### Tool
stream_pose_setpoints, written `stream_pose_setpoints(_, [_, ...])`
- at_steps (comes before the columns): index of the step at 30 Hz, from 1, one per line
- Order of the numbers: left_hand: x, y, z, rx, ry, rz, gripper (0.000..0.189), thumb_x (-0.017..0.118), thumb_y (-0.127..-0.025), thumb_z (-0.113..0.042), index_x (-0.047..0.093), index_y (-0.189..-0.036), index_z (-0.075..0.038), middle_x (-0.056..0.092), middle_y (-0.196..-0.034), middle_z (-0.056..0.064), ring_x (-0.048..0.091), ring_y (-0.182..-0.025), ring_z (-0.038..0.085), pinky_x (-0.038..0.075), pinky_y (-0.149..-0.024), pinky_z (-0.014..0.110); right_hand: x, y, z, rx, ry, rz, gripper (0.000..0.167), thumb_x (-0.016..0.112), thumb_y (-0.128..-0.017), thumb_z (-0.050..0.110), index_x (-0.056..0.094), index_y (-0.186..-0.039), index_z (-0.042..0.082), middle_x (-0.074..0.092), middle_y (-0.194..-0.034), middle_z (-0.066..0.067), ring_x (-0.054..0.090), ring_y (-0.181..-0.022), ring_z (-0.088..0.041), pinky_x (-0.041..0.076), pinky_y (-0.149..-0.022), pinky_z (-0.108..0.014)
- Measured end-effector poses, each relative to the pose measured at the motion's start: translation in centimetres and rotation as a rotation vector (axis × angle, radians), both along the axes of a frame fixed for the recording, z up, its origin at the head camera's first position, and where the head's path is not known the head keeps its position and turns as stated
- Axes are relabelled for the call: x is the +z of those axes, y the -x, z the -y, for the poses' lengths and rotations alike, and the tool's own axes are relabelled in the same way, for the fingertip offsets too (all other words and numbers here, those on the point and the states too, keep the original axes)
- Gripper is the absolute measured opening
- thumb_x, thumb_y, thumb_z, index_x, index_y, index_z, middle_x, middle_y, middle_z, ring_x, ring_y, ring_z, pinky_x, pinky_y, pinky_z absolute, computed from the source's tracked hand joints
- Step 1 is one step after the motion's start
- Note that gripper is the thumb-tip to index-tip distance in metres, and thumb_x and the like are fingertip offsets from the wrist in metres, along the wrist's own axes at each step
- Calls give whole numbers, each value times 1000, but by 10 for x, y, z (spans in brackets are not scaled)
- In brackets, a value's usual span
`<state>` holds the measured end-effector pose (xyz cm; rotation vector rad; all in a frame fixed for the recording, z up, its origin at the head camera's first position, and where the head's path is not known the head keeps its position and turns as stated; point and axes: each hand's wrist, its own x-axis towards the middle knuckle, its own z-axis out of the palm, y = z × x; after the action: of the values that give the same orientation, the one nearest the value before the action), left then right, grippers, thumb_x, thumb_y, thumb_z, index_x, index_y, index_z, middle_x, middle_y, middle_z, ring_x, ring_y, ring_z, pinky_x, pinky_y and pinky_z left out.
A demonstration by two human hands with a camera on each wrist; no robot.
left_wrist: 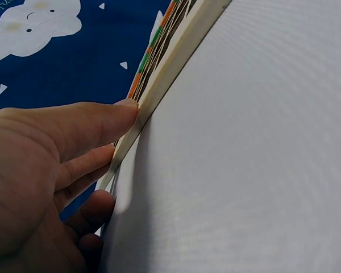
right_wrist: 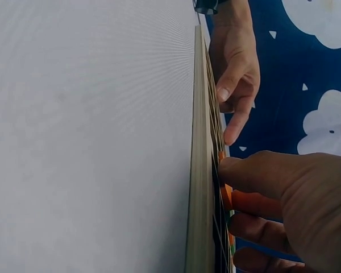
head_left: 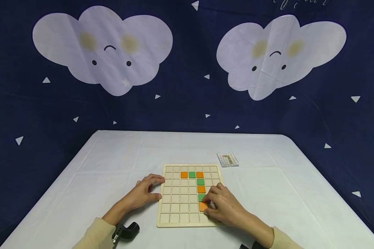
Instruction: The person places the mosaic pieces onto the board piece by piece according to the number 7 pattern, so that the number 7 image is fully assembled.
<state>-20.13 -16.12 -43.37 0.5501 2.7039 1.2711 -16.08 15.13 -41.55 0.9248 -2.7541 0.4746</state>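
A pale wooden grid board (head_left: 175,198) lies on the table, with orange and green square tiles in a row near its far side and a column running towards the near side. My right hand (head_left: 225,206) reaches over the board's right part and pinches an orange tile (head_left: 203,206) at the near end of the column. In the right wrist view, thumb and finger meet at the edges of this tile. My left hand (head_left: 142,194) rests against the board's left edge, its thumb and extended fingertips touching the rim. Some right fingers hide part of the green tile (head_left: 201,197) beyond.
Beyond the board's far right corner lies a small card (head_left: 227,159) printed with a grid and a coloured pattern. White cloth (head_left: 112,159) covers the table. Behind it hangs a dark blue curtain (head_left: 187,110) with clouds. Black straps (head_left: 126,231) sit at the wrists.
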Motion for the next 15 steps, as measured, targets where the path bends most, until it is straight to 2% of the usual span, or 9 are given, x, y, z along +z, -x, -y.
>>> stream_pose_setpoints(4, [0,0,0,1,-2,0,49,74,-78,-19,60,-125,-13,50,-137,2,45,-96,15,18,-97,56,0,0,0,1,1,0,23,80,-71,32,71,-89,21,58,-87,13,39,-83,-3,38,-74,-25])
stream_pose_setpoints(8, [0,0,0,2,-9,1,49,74,-78,-19,60,-125,-13,50,-137,2,45,-96,15,13,-100,64,1,0,0,3,5,7,23,80,-71,32,71,-89,22,58,-87,14,38,-83,-3,37,-74,-25])
stream_pose_setpoints(15, [0,0,0,-2,-10,5,50,74,-79,-18,59,-125,-12,50,-138,3,45,-95,15,11,-101,67,1,-1,0,11,16,18,22,80,-71,32,71,-89,23,57,-86,14,38,-83,-2,37,-74,-25])
